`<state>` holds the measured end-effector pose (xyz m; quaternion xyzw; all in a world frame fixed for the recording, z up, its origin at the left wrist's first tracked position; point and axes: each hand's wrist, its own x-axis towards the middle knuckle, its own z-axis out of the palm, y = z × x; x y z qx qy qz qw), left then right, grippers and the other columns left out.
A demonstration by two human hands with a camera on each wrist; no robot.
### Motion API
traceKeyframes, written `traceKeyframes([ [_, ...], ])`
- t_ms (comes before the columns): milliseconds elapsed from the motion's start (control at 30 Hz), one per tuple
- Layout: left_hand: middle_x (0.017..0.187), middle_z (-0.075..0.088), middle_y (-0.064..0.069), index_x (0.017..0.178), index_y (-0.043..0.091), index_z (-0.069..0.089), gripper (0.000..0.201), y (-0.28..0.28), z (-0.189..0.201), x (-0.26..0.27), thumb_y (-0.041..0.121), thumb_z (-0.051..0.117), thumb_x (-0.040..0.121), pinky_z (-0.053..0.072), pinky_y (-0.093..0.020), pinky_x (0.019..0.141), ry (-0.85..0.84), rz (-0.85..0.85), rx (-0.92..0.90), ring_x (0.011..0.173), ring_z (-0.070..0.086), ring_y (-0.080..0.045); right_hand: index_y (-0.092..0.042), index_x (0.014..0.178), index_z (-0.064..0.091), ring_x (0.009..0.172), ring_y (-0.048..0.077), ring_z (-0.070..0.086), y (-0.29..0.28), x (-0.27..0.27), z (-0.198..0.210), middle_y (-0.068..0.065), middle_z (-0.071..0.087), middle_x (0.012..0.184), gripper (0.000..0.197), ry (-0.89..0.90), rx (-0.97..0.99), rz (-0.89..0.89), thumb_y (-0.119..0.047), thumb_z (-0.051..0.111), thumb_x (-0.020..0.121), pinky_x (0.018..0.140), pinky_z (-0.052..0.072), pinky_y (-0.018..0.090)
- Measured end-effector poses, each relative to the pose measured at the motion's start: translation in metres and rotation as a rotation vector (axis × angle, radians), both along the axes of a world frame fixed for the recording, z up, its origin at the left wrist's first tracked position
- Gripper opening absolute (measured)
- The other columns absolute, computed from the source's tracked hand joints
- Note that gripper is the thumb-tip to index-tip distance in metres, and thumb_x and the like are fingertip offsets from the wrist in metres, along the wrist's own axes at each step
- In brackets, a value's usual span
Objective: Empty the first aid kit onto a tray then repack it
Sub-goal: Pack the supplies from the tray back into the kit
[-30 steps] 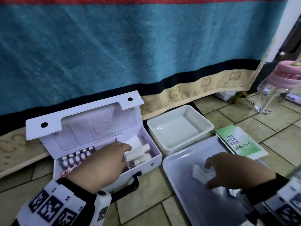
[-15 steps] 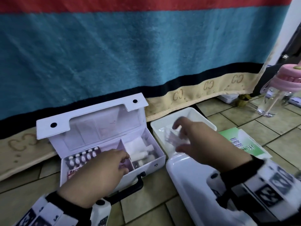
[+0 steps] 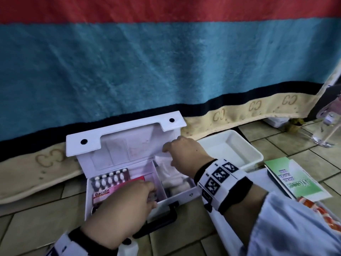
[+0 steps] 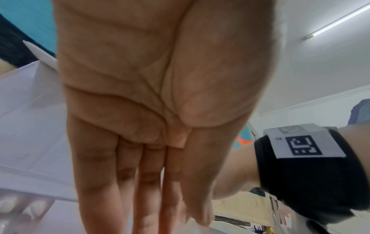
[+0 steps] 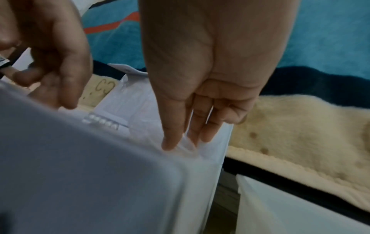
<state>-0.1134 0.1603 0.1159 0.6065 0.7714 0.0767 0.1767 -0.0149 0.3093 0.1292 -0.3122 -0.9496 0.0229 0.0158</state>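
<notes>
The white first aid kit [image 3: 125,145] stands open on the tiled floor, lid upright. Its left compartment holds a blister pack of white pills [image 3: 110,179] and a pink Bacidin box [image 3: 103,195]; white rolls [image 3: 177,183] lie in the right one. My left hand [image 3: 150,191] reaches into the middle of the kit; the left wrist view shows its fingers [image 4: 140,182] straight and together, tips hidden. My right hand [image 3: 168,152] is over the right compartment, thumb and fingers pinching a clear packet [image 5: 189,144] at the kit's wall [image 5: 80,158].
A small white tray [image 3: 255,159] sits right of the kit. A larger tray [image 3: 228,235] lies under my right forearm. A green booklet [image 3: 299,178], an orange packet [image 3: 321,211] and a clear bottle [image 3: 326,130] are further right. A hanging blanket [image 3: 166,61] closes off the back.
My right hand lifted the clear packet from the large tray and carried it left, over the small tray, to the kit's right compartment. The left hand stayed inside the kit.
</notes>
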Motion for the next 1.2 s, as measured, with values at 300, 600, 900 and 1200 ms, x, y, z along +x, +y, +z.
traceKeyframes([
  [300, 0.104, 0.063, 0.009, 0.104, 0.025, 0.06, 0.015, 0.004, -0.009, -0.005, 0.025, 0.053, 0.09, 0.049, -0.031, 0.088, -0.006, 0.004, 0.003, 0.094, 0.06, -0.006, -0.011, 0.117, 0.062, 0.114, 0.026, 0.046, -0.007, 0.0, -0.021, 0.009, 0.05, 0.123, 0.037, -0.121, -0.064, 0.01, 0.0, 0.042, 0.088, 0.092, 0.041, 0.035],
  [600, 0.109, 0.059, 0.009, 0.109, 0.028, 0.06, 0.02, 0.012, -0.003, 0.008, 0.027, 0.052, 0.09, 0.048, -0.032, 0.088, 0.082, -0.004, 0.049, 0.099, 0.058, -0.01, -0.027, 0.121, 0.056, 0.116, 0.017, 0.045, -0.033, 0.035, -0.002, -0.005, 0.057, 0.121, 0.053, 0.291, -0.097, -0.135, 0.002, 0.046, 0.078, 0.09, 0.029, 0.029],
  [900, 0.11, 0.052, 0.013, 0.116, 0.033, 0.055, 0.025, 0.035, 0.006, 0.076, 0.028, 0.051, 0.092, 0.042, -0.021, 0.087, 0.047, -0.252, 0.157, 0.103, 0.052, -0.006, -0.025, 0.096, 0.068, 0.082, 0.01, 0.057, -0.04, 0.186, -0.018, -0.008, 0.062, 0.089, 0.021, 0.581, -0.085, -0.625, -0.012, 0.056, 0.085, 0.075, 0.044, 0.026],
  [1200, 0.128, 0.045, 0.011, 0.128, 0.033, 0.047, 0.033, 0.054, -0.02, 0.132, 0.028, 0.045, 0.095, 0.04, -0.028, 0.098, -0.012, -0.546, -0.035, 0.115, 0.049, -0.009, -0.032, 0.097, 0.065, 0.095, 0.014, 0.058, -0.089, 0.266, -0.067, -0.013, 0.052, 0.098, 0.021, 0.212, -0.269, -0.862, -0.034, 0.064, 0.077, 0.073, 0.043, 0.025],
])
